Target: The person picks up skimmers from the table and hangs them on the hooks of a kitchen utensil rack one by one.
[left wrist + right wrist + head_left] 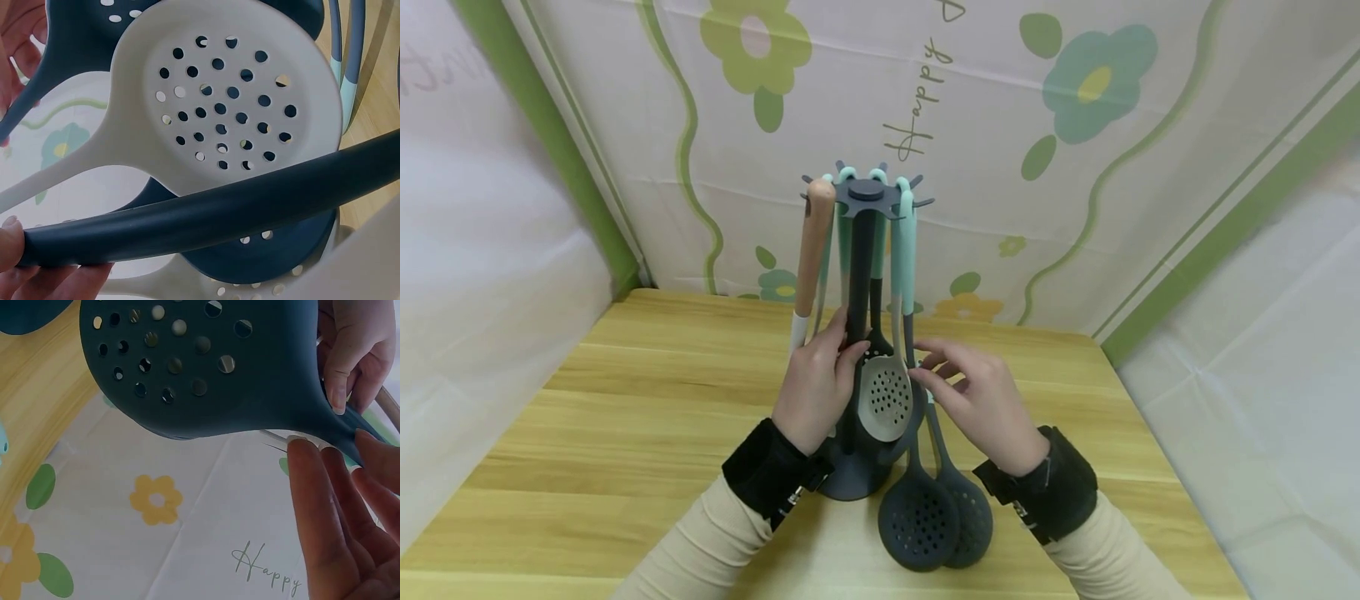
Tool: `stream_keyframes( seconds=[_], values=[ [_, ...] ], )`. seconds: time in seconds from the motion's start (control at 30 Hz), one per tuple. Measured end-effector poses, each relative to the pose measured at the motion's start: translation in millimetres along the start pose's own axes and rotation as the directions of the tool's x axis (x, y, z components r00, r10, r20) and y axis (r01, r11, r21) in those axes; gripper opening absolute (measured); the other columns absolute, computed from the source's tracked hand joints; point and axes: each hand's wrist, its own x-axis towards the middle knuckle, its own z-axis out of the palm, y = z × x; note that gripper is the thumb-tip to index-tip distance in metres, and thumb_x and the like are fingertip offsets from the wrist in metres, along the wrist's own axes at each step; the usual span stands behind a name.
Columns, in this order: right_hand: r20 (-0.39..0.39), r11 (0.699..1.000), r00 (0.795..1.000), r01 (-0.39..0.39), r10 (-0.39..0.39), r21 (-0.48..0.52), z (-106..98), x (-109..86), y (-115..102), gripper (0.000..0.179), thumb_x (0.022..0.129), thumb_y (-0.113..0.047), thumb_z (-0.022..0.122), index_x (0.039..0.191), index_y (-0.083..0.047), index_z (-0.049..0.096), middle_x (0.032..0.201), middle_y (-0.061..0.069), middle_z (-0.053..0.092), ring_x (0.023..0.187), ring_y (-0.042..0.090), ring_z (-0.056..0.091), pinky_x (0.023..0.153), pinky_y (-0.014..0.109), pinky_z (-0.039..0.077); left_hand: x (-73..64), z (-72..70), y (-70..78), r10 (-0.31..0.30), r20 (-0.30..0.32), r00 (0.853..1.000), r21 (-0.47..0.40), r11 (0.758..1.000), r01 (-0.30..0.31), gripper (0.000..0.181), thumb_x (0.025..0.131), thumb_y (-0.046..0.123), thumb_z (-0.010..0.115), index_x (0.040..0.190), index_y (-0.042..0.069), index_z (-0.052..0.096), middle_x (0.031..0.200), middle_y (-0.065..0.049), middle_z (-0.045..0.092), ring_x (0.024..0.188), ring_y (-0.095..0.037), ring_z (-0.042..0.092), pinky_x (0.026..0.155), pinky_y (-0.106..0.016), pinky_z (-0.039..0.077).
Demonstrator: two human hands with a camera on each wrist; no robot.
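Observation:
A dark utensil stand with a round base point(853, 483) has utensils hanging from its hooked top. My left hand point(816, 375) grips the stand's dark pole point(181, 222), thumb on one side and fingers on the other. With thumb and fingertips, my right hand point(973, 396) pinches the narrow neck of a dark slotted skimmer point(275, 381), which hangs on the right side by its mint handle point(907, 258). A beige slotted skimmer point(887, 404) hangs between the two hands and partly covers the dark one in the head view.
Two more dark skimmers, one in front point(917, 529) and one behind point(976, 521), lie on the wooden table point(610, 467) right of the base. A wooden-handled utensil point(815, 250) hangs at the stand's left. Flower-printed cloth point(865, 100) rises behind the table.

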Motion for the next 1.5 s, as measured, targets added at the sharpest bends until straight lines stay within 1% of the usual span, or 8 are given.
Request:
stream_keyframes(
  seconds=[0.33, 0.6, 0.73, 1.0, 1.17, 1.33, 1.5],
  values=[
    [-0.013, 1.0, 1.0, -0.003, 0.003, 0.019, 1.5, -3.6, 3.3, 0.027, 0.089, -0.014, 0.072, 0.112, 0.0, 0.076, 0.088, 0.005, 0.074, 0.074, 0.011, 0.069, 0.057, 0.024, 0.059, -0.8, 0.3, -0.9, 0.009, -0.006, 1.0, 0.004, 1.0, -0.009, 0.032, 0.096, 0.008, 0.061, 0.123, -0.009, 0.059, 0.099, -0.02, 0.072, 0.09, -0.03, 0.073, 0.075, -0.043, 0.063],
    [-0.019, 1.0, 1.0, 0.005, -0.004, 0.004, 1.7, -4.8, 8.4, 0.016, 0.089, -0.007, 0.071, 0.101, 0.0, 0.077, 0.089, 0.005, 0.076, 0.074, 0.012, 0.069, 0.056, 0.025, 0.059, -1.9, 0.5, -1.9, 0.014, -0.008, 1.0, 0.009, 1.0, -0.014, 0.036, 0.097, 0.008, 0.06, 0.127, -0.011, 0.058, 0.099, -0.021, 0.072, 0.09, -0.031, 0.073, 0.073, -0.042, 0.063],
    [-0.017, 1.0, 1.0, -0.013, 0.013, -0.022, 1.1, -5.3, 12.1, 0.016, 0.089, -0.008, 0.071, 0.101, 0.0, 0.077, 0.091, 0.006, 0.076, 0.076, 0.013, 0.069, 0.057, 0.028, 0.06, -2.1, 0.6, -2.0, 0.011, -0.004, 1.0, 0.005, 1.0, -0.011, 0.037, 0.097, 0.008, 0.059, 0.129, -0.012, 0.057, 0.099, -0.022, 0.072, 0.09, -0.031, 0.072, 0.073, -0.042, 0.063],
    [-0.001, 0.994, 0.996, -0.093, 0.093, -0.063, 2.2, -7.1, 25.7, 0.021, 0.089, -0.014, 0.072, 0.105, -0.001, 0.076, 0.088, 0.007, 0.075, 0.075, 0.015, 0.069, 0.061, 0.032, 0.062, -1.6, 0.3, -1.7, 0.012, -0.004, 1.0, 0.005, 1.0, -0.012, 0.037, 0.097, 0.008, 0.059, 0.128, -0.013, 0.058, 0.099, -0.021, 0.072, 0.09, -0.031, 0.072, 0.073, -0.042, 0.063],
    [0.006, 0.989, 0.992, -0.128, 0.129, -0.077, 4.6, -7.7, 36.9, 0.023, 0.089, -0.016, 0.073, 0.106, -0.001, 0.076, 0.087, 0.007, 0.074, 0.074, 0.018, 0.07, 0.065, 0.038, 0.063, -1.2, 0.0, -2.0, 0.015, -0.006, 1.0, 0.01, 1.0, -0.015, 0.038, 0.097, 0.008, 0.06, 0.129, -0.013, 0.057, 0.099, -0.021, 0.072, 0.09, -0.031, 0.072, 0.073, -0.042, 0.063],
    [0.039, 0.975, 0.979, -0.196, 0.201, -0.1, 5.5, -7.7, 45.2, 0.027, 0.091, -0.021, 0.071, 0.109, -0.002, 0.075, 0.089, 0.009, 0.074, 0.076, 0.022, 0.07, 0.065, 0.043, 0.061, -1.1, 0.3, -2.9, 0.023, -0.011, 1.0, 0.017, 1.0, -0.023, 0.037, 0.097, 0.008, 0.059, 0.128, -0.013, 0.058, 0.098, -0.021, 0.072, 0.09, -0.031, 0.072, 0.073, -0.043, 0.063],
    [0.085, 0.959, 0.961, -0.254, 0.265, -0.124, 7.1, -9.9, 54.4, 0.031, 0.092, -0.023, 0.07, 0.113, -0.001, 0.074, 0.091, 0.011, 0.074, 0.076, 0.022, 0.069, 0.065, 0.043, 0.06, -1.6, 0.9, -3.8, 0.031, -0.016, 0.999, 0.018, 0.999, -0.031, 0.04, 0.097, 0.011, 0.06, 0.128, -0.014, 0.057, 0.097, -0.021, 0.072, 0.089, -0.031, 0.072, 0.072, -0.043, 0.063]
  ],
)
